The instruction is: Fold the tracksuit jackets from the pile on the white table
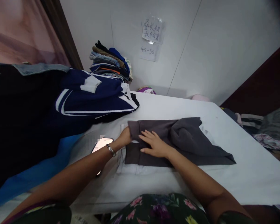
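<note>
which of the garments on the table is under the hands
The dark grey garment, spread flat at the table's middle; both the left hand and right hand rest on it. The navy white-striped jacket lies untouched beside it.

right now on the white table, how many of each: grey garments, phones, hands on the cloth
grey garment: 1
phone: 1
hands on the cloth: 2, left hand gripping its edge, right hand flat on it
total: 4
</note>
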A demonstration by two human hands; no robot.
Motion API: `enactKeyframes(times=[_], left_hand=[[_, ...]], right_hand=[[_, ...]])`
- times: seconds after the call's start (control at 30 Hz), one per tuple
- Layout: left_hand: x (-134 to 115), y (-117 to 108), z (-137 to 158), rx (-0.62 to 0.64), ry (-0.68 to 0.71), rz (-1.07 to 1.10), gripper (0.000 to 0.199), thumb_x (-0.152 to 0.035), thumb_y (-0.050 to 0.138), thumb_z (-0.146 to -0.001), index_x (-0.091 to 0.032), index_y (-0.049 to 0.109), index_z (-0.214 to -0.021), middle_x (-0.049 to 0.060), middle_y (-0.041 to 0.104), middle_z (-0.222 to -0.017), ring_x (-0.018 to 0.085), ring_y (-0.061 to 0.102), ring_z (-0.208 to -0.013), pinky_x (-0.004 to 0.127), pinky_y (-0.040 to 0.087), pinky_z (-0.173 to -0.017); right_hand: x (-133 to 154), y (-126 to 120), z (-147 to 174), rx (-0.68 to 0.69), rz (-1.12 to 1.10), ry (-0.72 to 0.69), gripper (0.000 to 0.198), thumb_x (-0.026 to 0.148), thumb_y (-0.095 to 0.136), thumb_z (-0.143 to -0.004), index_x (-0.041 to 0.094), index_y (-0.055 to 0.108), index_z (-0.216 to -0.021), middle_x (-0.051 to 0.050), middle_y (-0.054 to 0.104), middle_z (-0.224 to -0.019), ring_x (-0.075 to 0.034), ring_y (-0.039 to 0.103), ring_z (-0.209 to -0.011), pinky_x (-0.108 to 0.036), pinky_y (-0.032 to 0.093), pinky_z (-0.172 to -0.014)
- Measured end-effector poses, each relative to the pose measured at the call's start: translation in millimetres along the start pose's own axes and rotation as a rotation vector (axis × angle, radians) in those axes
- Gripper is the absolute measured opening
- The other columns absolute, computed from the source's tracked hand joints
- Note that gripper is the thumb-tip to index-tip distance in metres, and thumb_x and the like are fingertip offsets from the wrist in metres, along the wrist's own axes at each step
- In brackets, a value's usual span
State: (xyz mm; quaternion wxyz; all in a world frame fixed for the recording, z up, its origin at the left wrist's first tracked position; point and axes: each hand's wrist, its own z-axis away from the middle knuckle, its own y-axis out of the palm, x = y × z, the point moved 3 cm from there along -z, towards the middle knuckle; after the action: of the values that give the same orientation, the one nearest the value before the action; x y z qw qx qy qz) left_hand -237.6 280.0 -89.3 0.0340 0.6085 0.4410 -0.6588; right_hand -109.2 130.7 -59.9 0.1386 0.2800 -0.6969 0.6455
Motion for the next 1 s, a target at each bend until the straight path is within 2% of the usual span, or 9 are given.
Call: enactKeyframes(times=[0.13,0.23,0.33,0.43,0.5,0.6,0.77,0.87,1.0], left_hand=[[10,-23,-4,-0.251,-0.244,0.188,0.044,-0.037,0.04,-0.086,-0.013,0.065,-0.113,0.011,0.071,-0.111,0.023,0.065,-0.099,0.036,0.052,-0.086],[1,-38,-5,-0.354,-0.248,0.068,0.044,-0.044,0.044,-0.086,-0.016,0.063,-0.114,0.01,0.066,-0.12,0.024,0.06,-0.111,0.037,0.048,-0.095],[-12,-37,-7,-0.294,-0.137,-0.274,0.046,-0.041,0.05,-0.085,-0.017,0.058,-0.123,0.012,0.053,-0.14,0.026,0.048,-0.128,0.04,0.037,-0.107],[-12,-25,-3,-0.136,-0.165,-0.527,0.047,-0.036,0.052,-0.085,-0.014,0.054,-0.127,0.017,0.047,-0.144,0.031,0.043,-0.133,0.045,0.036,-0.108],[-8,-18,1,-0.057,-0.21,-0.613,0.046,-0.036,0.051,-0.087,-0.014,0.052,-0.127,0.018,0.052,-0.139,0.033,0.046,-0.129,0.048,0.04,-0.103],[-7,-15,5,-0.036,-0.205,-0.685,0.045,-0.038,0.046,-0.09,-0.015,0.051,-0.128,0.019,0.054,-0.136,0.034,0.049,-0.125,0.049,0.042,-0.098],[-23,-12,2,-0.111,-0.03,-0.805,0.046,-0.034,0.049,-0.089,-0.013,0.051,-0.13,0.02,0.045,-0.146,0.033,0.04,-0.135,0.05,0.034,-0.107],[-29,3,5,-0.02,0.116,-0.812,0.051,-0.04,0.045,-0.092,-0.014,0.049,-0.136,0.017,0.04,-0.151,0.032,0.031,-0.142,0.052,0.024,-0.114],[-16,19,12,0.146,0.089,-0.823,0.055,-0.044,0.035,-0.094,-0.014,0.049,-0.139,0.014,0.038,-0.153,0.03,0.027,-0.144,0.053,0.023,-0.115]], right_hand=[[1,32,0,0.106,0.189,0.067,0.07,0.054,0.055,-0.09,0.022,0.034,-0.149,-0.016,0.034,-0.154,-0.031,0.025,-0.145,-0.058,0.015,-0.116],[1,26,1,0.099,0.141,0.059,0.067,0.054,0.054,-0.091,0.025,0.036,-0.149,-0.014,0.036,-0.153,-0.029,0.028,-0.144,-0.057,0.017,-0.116],[1,4,-2,-0.026,0.063,0.037,0.057,0.05,0.05,-0.094,0.028,0.041,-0.145,-0.01,0.042,-0.15,-0.025,0.033,-0.142,-0.055,0.018,-0.116],[-8,-13,-6,-0.201,0.103,0.064,0.05,0.046,0.045,-0.097,0.028,0.044,-0.144,-0.009,0.041,-0.151,-0.025,0.029,-0.144,-0.056,0.017,-0.116],[-19,-9,-8,-0.17,0.187,0.122,0.051,0.047,0.048,-0.095,0.028,0.046,-0.143,-0.011,0.038,-0.153,-0.028,0.026,-0.145,-0.059,0.018,-0.114],[-33,9,-9,-0.004,0.294,0.177,0.054,0.049,0.052,-0.093,0.026,0.049,-0.141,-0.012,0.036,-0.154,-0.033,0.026,-0.144,-0.061,0.02,-0.113],[-34,15,-2,0.005,0.199,0.185,0.05,0.048,0.052,-0.093,0.024,0.053,-0.138,-0.013,0.041,-0.15,-0.03,0.03,-0.143,-0.06,0.019,-0.114],[-29,-7,15,-0.202,0.048,0.106,0.038,0.04,0.052,-0.095,0.026,0.06,-0.129,-0.01,0.056,-0.139,-0.024,0.042,-0.137,-0.056,0.022,-0.115],[-52,-56,64,-0.68,-0.009,0.097,0.024,0.034,0.054,-0.093,0.027,0.071,-0.108,-0.006,0.07,-0.117,-0.022,0.059,-0.119,-0.049,0.034,-0.111]])
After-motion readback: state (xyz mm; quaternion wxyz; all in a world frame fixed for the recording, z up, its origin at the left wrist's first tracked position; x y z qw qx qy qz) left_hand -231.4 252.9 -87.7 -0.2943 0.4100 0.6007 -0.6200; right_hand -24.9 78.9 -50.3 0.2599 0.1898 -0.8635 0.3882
